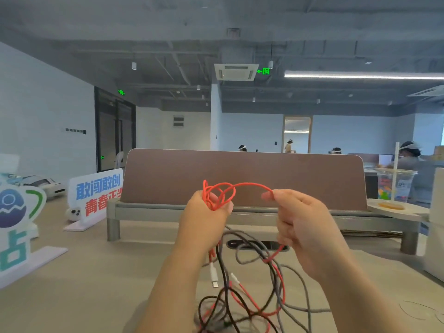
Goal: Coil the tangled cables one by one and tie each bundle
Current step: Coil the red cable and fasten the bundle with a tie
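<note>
I hold a red cable [249, 185] up in front of me. My left hand [206, 217] grips several small red loops bunched at its fingertips. My right hand [300, 224] pinches the same red cable about a hand's width to the right, so it arcs between both hands. The rest of the red cable hangs down into a tangle of black and grey cables [259, 292] lying on the desk below my wrists. A white USB plug [213, 276] dangles under my left wrist.
A brown divider panel [245, 174] on a grey shelf [168, 210] stands across the desk behind my hands. Printed signs [96, 195] stand at the left. A plastic cup with a straw [395, 186] stands at the right. People sit further back.
</note>
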Demonstrator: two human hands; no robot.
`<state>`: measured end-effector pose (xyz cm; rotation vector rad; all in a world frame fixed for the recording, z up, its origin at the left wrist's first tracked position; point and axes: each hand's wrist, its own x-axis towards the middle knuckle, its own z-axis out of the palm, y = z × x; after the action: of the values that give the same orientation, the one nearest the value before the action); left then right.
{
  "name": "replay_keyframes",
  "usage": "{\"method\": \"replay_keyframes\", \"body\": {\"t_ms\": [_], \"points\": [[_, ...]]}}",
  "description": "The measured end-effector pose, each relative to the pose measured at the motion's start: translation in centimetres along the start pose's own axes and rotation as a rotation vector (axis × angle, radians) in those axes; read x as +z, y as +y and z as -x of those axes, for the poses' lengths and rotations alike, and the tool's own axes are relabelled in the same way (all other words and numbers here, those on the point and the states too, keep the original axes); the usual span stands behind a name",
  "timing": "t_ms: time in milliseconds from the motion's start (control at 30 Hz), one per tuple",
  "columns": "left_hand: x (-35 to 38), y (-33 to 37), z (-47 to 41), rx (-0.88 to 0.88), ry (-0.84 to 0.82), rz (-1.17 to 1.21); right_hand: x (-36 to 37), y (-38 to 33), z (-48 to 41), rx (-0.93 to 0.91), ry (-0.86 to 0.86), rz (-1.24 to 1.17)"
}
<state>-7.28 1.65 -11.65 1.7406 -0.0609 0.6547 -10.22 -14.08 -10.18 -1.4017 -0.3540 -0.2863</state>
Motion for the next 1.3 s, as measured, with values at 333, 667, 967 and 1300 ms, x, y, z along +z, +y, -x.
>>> {"method": "replay_keyframes", "body": {"t_ms": [333, 667, 967, 1300], "points": [[0.6, 2.8, 2.0, -0.091, -0.380, 0.545, 0.4, 0.6, 0.3, 0.096, -0.151, 0.139], [-0.2, 3.1, 1.4, -0.141, -0.062, 0.742, 0.3, 2.4, 0.3, 0.176, -0.575, 0.251], [-3.7, 3.7, 0.1, -0.057, 0.125, 0.943, -3.9, 10.5, -1.5, 0.333, -0.382, 1.136], [-2.6, 1.0, -1.2, 0.230, 0.273, 0.154, -6.1, 6.5, -1.7, 0.206, -0.265, 0.617]]}}
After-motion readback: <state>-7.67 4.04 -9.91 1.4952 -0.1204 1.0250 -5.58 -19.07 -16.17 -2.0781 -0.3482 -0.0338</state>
